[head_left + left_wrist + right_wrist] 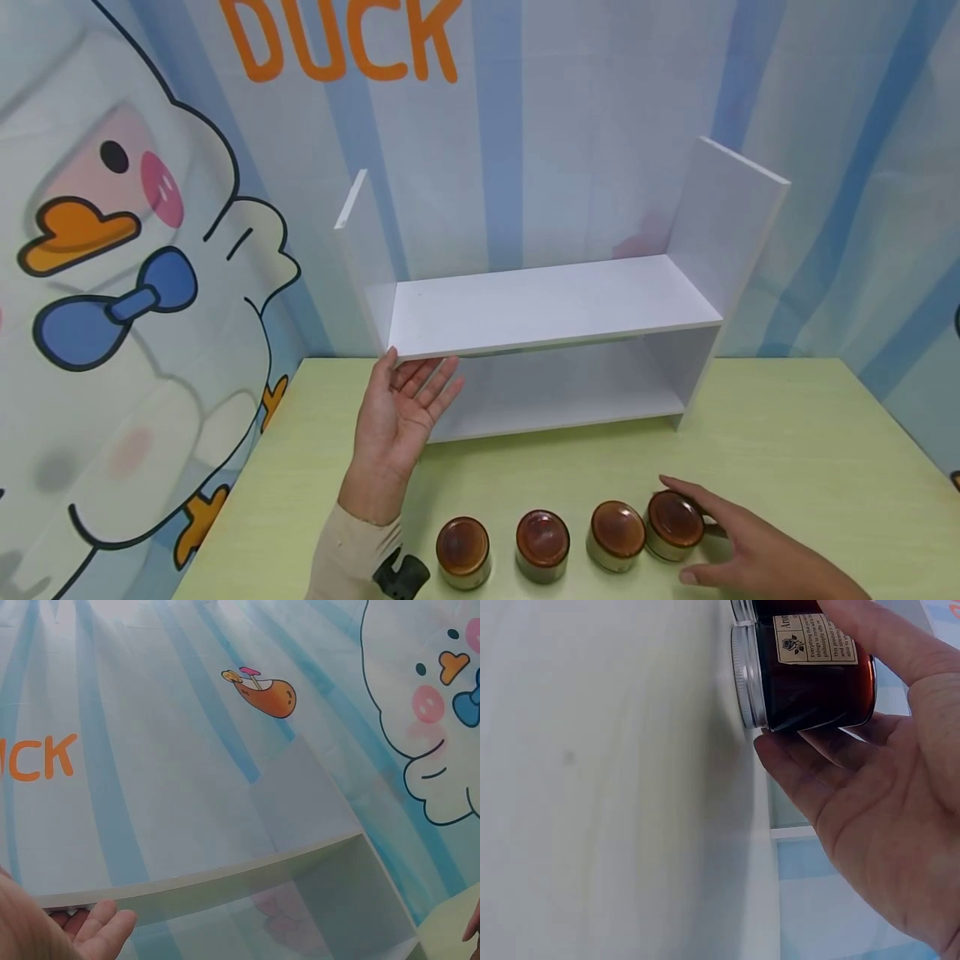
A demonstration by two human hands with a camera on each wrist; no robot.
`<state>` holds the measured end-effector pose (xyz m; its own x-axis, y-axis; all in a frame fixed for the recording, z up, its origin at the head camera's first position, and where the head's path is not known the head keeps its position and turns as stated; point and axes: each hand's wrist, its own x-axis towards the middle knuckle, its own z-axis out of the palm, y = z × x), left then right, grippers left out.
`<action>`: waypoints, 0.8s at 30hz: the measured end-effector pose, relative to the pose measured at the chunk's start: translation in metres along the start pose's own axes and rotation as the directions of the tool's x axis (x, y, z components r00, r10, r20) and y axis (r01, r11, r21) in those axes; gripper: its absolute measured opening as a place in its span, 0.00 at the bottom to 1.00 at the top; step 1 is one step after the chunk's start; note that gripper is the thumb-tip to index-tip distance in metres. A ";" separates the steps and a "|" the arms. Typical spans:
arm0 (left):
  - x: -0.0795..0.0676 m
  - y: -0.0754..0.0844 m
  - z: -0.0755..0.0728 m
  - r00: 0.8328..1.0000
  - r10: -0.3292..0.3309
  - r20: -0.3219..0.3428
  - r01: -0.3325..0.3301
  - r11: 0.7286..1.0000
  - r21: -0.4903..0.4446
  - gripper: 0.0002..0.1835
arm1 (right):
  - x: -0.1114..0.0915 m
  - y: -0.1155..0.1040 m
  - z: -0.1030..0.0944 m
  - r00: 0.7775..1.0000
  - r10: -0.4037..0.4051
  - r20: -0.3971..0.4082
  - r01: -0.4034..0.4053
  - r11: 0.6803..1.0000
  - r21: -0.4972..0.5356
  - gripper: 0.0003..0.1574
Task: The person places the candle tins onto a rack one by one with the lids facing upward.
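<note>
A white two-tier shelf (558,304) stands against the backdrop. At its left end my left hand (401,425) holds the upper board, thumb on the front corner and fingers beneath. In the left wrist view, fingers (105,930) lie under the board's edge. Several amber glass jars stand lid down in a row on the table. My right hand (738,542) is spread around the rightmost jar (675,521), its thumb apart from the glass. The right wrist view shows that jar's silver lid (748,679) and a printed paper label (814,639).
The other jars, left jar (462,550), middle jar (542,546) and right jar (617,533), stand near the front of the pale green table (795,450). A cartoon duck backdrop (585,100) hangs behind the shelf.
</note>
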<state>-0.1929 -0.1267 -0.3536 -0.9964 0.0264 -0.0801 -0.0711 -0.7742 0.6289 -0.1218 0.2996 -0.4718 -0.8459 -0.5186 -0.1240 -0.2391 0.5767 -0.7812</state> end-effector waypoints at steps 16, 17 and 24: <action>-0.002 0.000 0.001 1.000 -0.002 -0.006 0.002 1.000 -0.010 0.26 | 0.003 0.007 -0.001 0.997 -0.022 0.079 0.003 0.972 0.236 0.46; -0.002 0.000 0.001 1.000 -0.001 -0.008 0.001 1.000 -0.010 0.26 | 0.003 0.007 -0.001 0.997 -0.023 0.078 0.004 0.971 0.241 0.44; -0.002 0.000 0.002 1.000 -0.002 -0.014 0.002 1.000 -0.008 0.26 | 0.004 0.009 0.000 0.997 -0.039 0.071 0.017 0.958 0.285 0.40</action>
<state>-0.1912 -0.1253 -0.3523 -0.9956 0.0189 -0.0920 -0.0723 -0.7793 0.6225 -0.1272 0.3033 -0.4790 -0.8002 -0.5840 -0.1365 -0.1080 0.3642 -0.9250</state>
